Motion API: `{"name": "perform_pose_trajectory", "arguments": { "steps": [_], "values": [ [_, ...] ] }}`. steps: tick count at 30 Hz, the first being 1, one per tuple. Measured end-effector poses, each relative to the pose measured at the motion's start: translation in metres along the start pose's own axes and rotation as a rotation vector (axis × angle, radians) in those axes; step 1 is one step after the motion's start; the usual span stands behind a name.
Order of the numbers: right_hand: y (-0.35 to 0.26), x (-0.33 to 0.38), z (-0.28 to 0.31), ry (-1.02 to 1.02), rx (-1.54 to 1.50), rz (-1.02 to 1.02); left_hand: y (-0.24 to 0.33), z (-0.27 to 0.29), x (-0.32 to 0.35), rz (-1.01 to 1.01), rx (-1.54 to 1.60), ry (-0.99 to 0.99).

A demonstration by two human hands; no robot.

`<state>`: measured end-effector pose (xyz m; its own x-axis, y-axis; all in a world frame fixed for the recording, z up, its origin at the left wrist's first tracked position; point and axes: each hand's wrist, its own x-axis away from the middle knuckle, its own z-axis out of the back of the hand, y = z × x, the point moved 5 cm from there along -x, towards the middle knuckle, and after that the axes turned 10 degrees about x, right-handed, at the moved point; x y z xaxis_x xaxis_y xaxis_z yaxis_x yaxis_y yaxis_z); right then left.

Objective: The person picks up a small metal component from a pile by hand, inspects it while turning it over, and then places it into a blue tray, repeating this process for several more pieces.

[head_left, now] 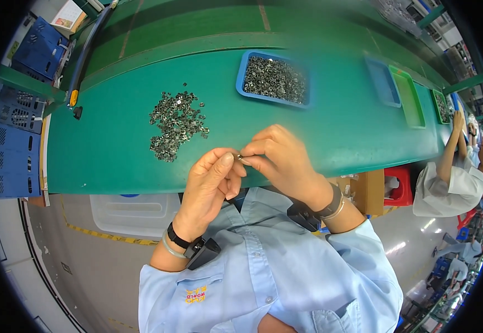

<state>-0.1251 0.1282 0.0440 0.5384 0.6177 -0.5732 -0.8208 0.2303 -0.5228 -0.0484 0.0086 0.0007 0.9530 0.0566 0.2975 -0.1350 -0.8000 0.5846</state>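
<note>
Near the front edge of the green table [114, 176], my two hands meet fingertip to fingertip. Between them is a small metal part [239, 157], too tiny to make out in detail. My left hand [211, 176] pinches it between thumb and forefinger, the other fingers curled. From the right, my right hand [282, 159] grips the same part with thumb and forefinger. A loose heap of small, shiny metal parts [178, 123] lies on the table beyond my left hand. Farther back, a blue tray [241, 77] is filled with many similar pieces [275, 79].
Toward the right of the table are another blue tray [383, 81], a green tray [407, 97] and a smaller filled green tray [441, 106]. Blue crates [14, 144] stack at the left. A co-worker [449, 183] sits at the far right. A clear bin [133, 213] sits below the table edge.
</note>
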Motion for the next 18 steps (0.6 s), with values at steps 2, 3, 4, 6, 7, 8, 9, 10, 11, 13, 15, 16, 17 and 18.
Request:
{"name": "perform_pose_trajectory", "arguments": {
  "steps": [2, 3, 4, 6, 7, 8, 9, 10, 11, 13, 15, 16, 17, 18],
  "values": [
    [-0.001, 0.002, 0.002, -0.003, -0.003, -0.004, 0.000, -0.001, 0.002, -0.004, -0.020, 0.002],
    [-0.002, 0.003, 0.002, -0.007, -0.003, -0.008, 0.000, -0.001, 0.002, -0.004, -0.022, 0.003],
    [-0.003, 0.004, 0.003, -0.011, -0.003, -0.012, 0.000, -0.001, 0.002, 0.008, -0.017, -0.004],
    [-0.004, 0.004, 0.003, -0.006, -0.018, -0.010, -0.002, 0.000, 0.002, 0.032, -0.005, -0.020],
    [-0.005, 0.004, 0.002, -0.004, -0.033, -0.007, -0.002, 0.001, 0.002, 0.033, -0.007, -0.021],
    [-0.006, 0.004, 0.002, -0.001, -0.047, -0.004, -0.002, 0.002, 0.002, 0.034, -0.002, -0.022],
    [-0.007, 0.004, 0.003, 0.001, -0.047, -0.005, -0.002, 0.003, 0.003, 0.034, 0.003, -0.022],
    [-0.008, 0.004, 0.003, -0.005, -0.062, -0.011, -0.003, 0.004, 0.004, 0.034, 0.009, -0.022],
    [-0.008, 0.004, 0.003, -0.010, -0.078, -0.016, -0.003, 0.004, 0.004, 0.034, 0.008, -0.023],
    [-0.009, 0.005, 0.002, -0.016, -0.094, -0.022, -0.003, 0.005, 0.004, 0.021, 0.010, -0.020],
    [-0.009, 0.008, -0.001, -0.022, -0.118, -0.044, -0.005, 0.006, 0.005, 0.014, 0.012, -0.017],
    [-0.008, 0.009, -0.003, -0.025, -0.131, -0.055, -0.005, 0.006, 0.005, 0.001, 0.017, -0.031],
    [-0.009, 0.010, -0.004, -0.026, -0.131, -0.055, -0.006, 0.006, 0.005, -0.011, 0.022, -0.045],
    [-0.009, 0.012, -0.006, -0.023, -0.144, -0.071, -0.006, 0.006, 0.005, -0.023, 0.027, -0.058]
  ]
}}
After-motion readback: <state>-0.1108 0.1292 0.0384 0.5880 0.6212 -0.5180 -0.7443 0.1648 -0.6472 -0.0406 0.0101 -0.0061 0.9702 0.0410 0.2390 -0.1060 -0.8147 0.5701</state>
